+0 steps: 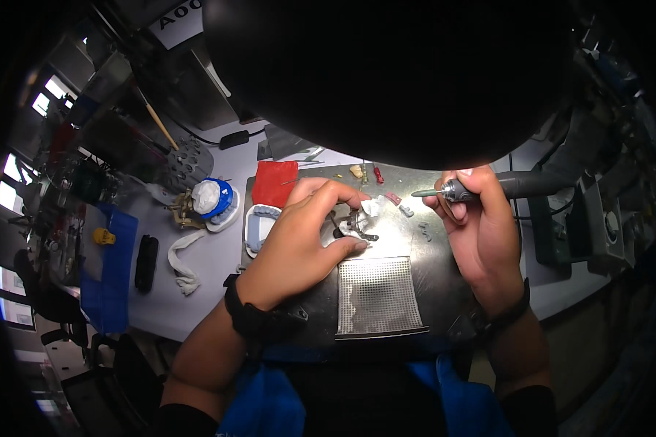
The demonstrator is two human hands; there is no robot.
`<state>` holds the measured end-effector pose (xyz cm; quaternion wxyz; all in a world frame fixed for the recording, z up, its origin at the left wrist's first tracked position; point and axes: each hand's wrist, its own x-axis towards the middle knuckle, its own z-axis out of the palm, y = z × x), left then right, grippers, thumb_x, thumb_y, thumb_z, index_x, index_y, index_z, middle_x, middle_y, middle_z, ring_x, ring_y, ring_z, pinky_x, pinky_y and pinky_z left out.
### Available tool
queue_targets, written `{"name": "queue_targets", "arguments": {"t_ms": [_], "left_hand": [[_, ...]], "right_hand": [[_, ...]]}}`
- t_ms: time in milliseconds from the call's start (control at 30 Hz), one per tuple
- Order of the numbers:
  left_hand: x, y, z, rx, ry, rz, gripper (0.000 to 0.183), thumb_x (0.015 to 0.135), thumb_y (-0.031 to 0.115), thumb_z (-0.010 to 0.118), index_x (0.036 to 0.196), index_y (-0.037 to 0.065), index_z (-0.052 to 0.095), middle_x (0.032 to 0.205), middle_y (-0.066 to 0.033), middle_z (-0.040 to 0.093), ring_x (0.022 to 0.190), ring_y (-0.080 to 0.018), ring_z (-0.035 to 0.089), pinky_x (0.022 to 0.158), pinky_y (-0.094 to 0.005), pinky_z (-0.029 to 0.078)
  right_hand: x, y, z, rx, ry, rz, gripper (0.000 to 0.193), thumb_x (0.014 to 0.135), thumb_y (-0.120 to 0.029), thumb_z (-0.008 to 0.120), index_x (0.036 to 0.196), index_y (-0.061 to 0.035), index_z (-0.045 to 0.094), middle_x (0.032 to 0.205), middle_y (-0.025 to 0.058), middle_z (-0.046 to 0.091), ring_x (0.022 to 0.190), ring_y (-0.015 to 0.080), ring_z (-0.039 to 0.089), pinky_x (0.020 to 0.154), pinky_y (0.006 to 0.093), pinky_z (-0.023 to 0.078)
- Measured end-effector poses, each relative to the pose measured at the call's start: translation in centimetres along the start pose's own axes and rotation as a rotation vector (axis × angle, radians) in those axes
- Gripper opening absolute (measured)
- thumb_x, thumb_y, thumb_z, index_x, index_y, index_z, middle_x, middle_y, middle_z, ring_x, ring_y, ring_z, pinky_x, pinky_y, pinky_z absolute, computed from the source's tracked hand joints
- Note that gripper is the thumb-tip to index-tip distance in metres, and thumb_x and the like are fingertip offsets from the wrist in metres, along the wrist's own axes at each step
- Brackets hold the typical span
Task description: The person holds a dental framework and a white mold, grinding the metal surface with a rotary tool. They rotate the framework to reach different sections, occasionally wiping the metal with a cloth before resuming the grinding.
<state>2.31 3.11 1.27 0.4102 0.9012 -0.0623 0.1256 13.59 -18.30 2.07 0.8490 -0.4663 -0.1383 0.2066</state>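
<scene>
My left hand (288, 237) curls over a small dark metal and white piece (353, 227), its thumb and index finger closed around it. The exact kind of that piece is hard to make out. My right hand (481, 226) grips a dark rotary handpiece (506, 186). A pale green grinding tip (426, 193) sticks out of its silver nose and points left, apart from the piece. Between the hands, small pink and grey bits (401, 205) lie on the metal work plate (444, 269). A perforated metal grille (379, 295) sits in front.
Left of my left hand are a red sheet (275, 183) and a white tray (252, 244) holding a blue-grey dental model. Farther left stand a mounted white cast with a blue band (215, 200) and a blue bin (109, 269). A large black shape (393, 73) blocks the far view.
</scene>
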Motion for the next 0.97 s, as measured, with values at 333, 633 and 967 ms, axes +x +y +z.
{"name": "queue_targets", "arguments": {"t_ms": [333,633,967], "left_hand": [[-0.3,-0.6,0.7,0.219,-0.088,0.005,0.054,0.077,0.015,0.085,0.126,0.008,0.064,0.135,-0.0184,0.059,0.133,-0.0356,0.051,0.108,-0.0436,0.044],[-0.9,-0.2,0.4,0.132,-0.057,0.097,0.058,0.081,0.018,0.081,0.131,0.006,0.057,0.145,-0.0159,0.056,0.142,-0.0354,0.043,0.115,-0.0455,0.038],[-6.1,6.1,-9.1,0.067,0.236,0.534,0.051,0.093,0.01,0.072,0.141,0.005,0.057,0.099,-0.0137,0.075,0.088,-0.0283,0.071,0.083,-0.0359,0.055]], "right_hand": [[-0.2,-0.3,1.2,-0.021,0.048,0.066,0.024,0.094,-0.017,0.064,0.075,-0.0123,0.049,0.068,-0.0027,0.05,0.062,0.0063,0.051,0.063,0.0205,0.041],[-0.6,-0.2,0.2,0.037,0.109,0.102,0.013,0.095,-0.016,0.059,0.087,-0.0083,0.053,0.075,-0.0001,0.052,0.06,0.0061,0.044,0.07,0.0263,0.048],[1.0,0.4,-2.0,0.134,0.064,0.172,0.018,0.097,-0.017,0.056,0.11,-0.0068,0.062,0.071,0.0006,0.053,0.061,0.01,0.048,0.074,0.0314,0.049]]}}
